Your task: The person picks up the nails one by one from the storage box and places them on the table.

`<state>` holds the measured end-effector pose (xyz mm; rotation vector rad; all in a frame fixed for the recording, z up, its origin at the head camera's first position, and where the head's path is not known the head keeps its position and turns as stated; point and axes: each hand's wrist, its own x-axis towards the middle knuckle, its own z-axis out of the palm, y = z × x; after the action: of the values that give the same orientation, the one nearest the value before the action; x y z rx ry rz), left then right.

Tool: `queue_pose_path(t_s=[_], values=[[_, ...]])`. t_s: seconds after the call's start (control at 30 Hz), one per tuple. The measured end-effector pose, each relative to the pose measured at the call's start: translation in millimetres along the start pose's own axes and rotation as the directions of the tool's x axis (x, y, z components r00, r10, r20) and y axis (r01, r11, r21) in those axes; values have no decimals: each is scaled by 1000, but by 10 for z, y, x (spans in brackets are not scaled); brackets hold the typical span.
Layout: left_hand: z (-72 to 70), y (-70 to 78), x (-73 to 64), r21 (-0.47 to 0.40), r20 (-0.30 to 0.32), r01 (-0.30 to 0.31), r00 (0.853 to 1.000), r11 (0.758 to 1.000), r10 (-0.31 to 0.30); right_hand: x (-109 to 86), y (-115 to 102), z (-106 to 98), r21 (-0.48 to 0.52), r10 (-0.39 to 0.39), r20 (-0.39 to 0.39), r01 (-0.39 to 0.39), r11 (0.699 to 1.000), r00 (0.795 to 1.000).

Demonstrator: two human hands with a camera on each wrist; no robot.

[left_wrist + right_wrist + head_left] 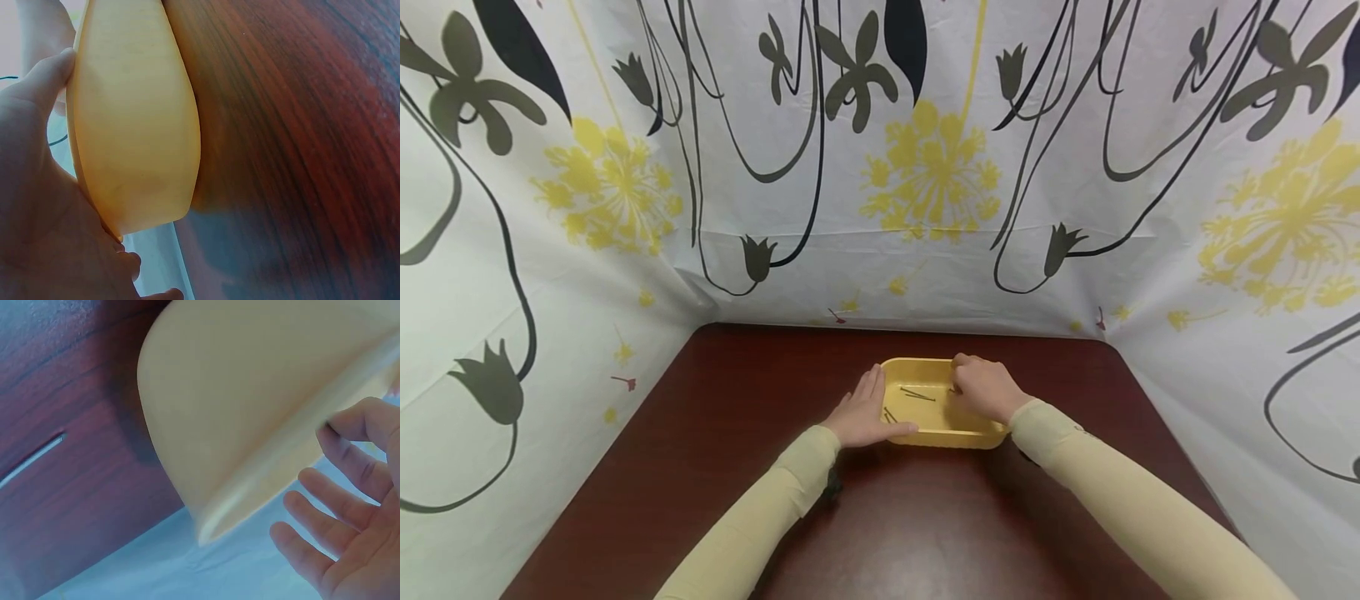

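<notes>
A yellow plastic tray (955, 439) sits on the table with several thin nails (917, 394) lying on its floor. My left hand (861, 412) rests along the tray's left end, fingers straight and thumb spread over the near rim. In the left wrist view the thumb (59, 69) touches the rim beside the tray's outer wall (137, 119). My right hand (988, 389) reaches in over the right side. Its thumb and index finger pinch together at a small dark nail, mostly hidden by the fingers; the other fingers (325, 506) are loosely bent.
The dark red-brown table (737, 400) runs back to a white patterned cloth (850, 208) that hangs behind and on both sides. A thin light metallic strip (31, 459) lies on the table outside the tray in the right wrist view.
</notes>
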<state>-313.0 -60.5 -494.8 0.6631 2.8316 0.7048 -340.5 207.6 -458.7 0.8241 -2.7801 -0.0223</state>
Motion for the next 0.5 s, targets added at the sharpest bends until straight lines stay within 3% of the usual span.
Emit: queue_pose_path(t_s=[0.5], values=[[3,-8,-3,3,10,6,1000,1000,-6,-113,200,-117,25,-36,-23,36,999,999]])
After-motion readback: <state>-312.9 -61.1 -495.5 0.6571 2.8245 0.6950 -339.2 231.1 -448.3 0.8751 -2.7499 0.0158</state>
